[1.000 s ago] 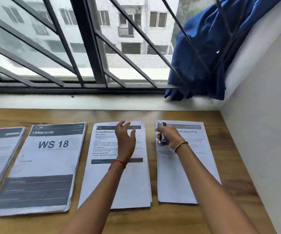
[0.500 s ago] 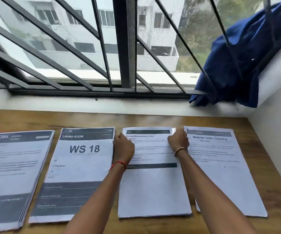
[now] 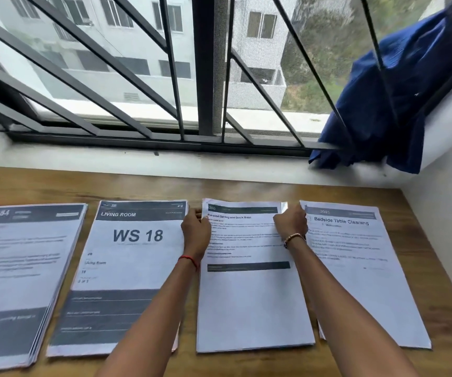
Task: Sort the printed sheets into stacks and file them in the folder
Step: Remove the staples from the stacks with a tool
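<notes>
Third stack (image 3: 252, 300) flat on table (image 3: 138, 186); left hand (image 3: 196, 232) pinches upper-left edge, right hand (image 3: 291, 223) curled at upper-right corner, hold unclear.

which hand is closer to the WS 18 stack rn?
Left. The left hand grips the left edge of the Pre-wash stack, right beside the WS 18 stack. The right hand holds the opposite edge, by the Bedside Table Cleaning stack.

Matt white paper stacks (image 3: 252, 295) lie on a smooth wood-grain table (image 3: 143, 186); blue cloth (image 3: 398, 104) drapes dark metal bars (image 3: 208, 63).
</notes>
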